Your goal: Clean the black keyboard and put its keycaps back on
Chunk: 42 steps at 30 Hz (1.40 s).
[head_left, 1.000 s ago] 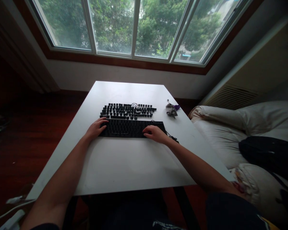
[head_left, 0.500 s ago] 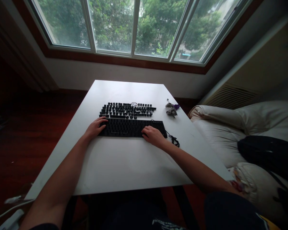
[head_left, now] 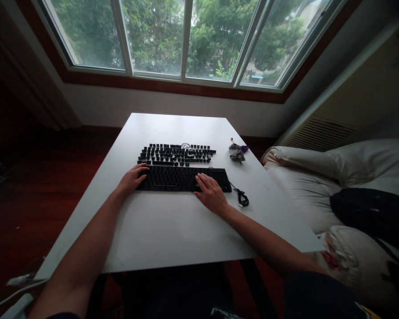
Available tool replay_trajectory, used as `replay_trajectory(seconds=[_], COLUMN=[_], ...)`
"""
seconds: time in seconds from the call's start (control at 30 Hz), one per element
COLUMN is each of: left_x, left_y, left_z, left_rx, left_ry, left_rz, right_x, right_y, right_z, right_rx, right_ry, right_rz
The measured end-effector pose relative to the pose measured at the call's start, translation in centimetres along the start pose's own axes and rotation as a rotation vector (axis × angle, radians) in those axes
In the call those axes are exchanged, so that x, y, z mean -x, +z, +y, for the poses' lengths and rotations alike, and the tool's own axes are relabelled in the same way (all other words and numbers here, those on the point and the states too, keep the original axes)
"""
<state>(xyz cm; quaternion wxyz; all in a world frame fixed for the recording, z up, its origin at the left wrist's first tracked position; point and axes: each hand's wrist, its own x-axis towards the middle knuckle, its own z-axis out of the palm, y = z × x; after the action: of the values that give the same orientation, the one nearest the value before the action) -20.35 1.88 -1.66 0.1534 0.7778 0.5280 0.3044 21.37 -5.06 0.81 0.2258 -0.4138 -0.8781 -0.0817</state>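
A black keyboard (head_left: 173,179) without most of its keycaps lies flat on the white table (head_left: 173,230). My left hand (head_left: 132,178) holds its left end, with fingertips over the edge and a gap between thumb and fingers. Toward the right part of the keyboard, my right hand (head_left: 212,193) lies palm down with fingers stretched out and the thumb apart, near the front edge. Whatever is under its fingers is hidden. Beyond the keyboard, loose black keycaps (head_left: 166,153) are laid out in rows. A thin pale ring-shaped item (head_left: 185,145) sits among the far row.
A coiled black cable (head_left: 242,198) runs from the keyboard's right side. Farther right lies a crumpled grey and purple cloth (head_left: 237,153). A pale sofa (head_left: 306,170) with a dark bag (head_left: 372,212) stands right of the table. A window is ahead.
My right hand has flattened out from a more curled pose, its fingers now extended, and shifted slightly toward me. My left hand stays at the keyboard's left end.
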Motion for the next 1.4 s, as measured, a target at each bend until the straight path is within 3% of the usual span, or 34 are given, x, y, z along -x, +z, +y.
replay_trajectory(seconds=[0.27, 0.97, 1.4], left_x=[0.0, -0.1, 0.0], left_y=[0.0, -0.1, -0.2], left_z=[0.2, 0.0, 0.4], left_rx=[0.001, 0.009, 0.018], left_ry=[0.002, 0.0, -0.009], left_rz=[0.003, -0.004, 0.001], right_x=[0.4, 1.3, 1.4], right_y=[1.4, 0.5, 0.3], right_z=[-1.4, -0.4, -0.7], right_rx=[0.05, -0.138, -0.208], right_ry=[-0.002, 0.082, 0.16], right_rz=[-0.214, 0.072, 0.105])
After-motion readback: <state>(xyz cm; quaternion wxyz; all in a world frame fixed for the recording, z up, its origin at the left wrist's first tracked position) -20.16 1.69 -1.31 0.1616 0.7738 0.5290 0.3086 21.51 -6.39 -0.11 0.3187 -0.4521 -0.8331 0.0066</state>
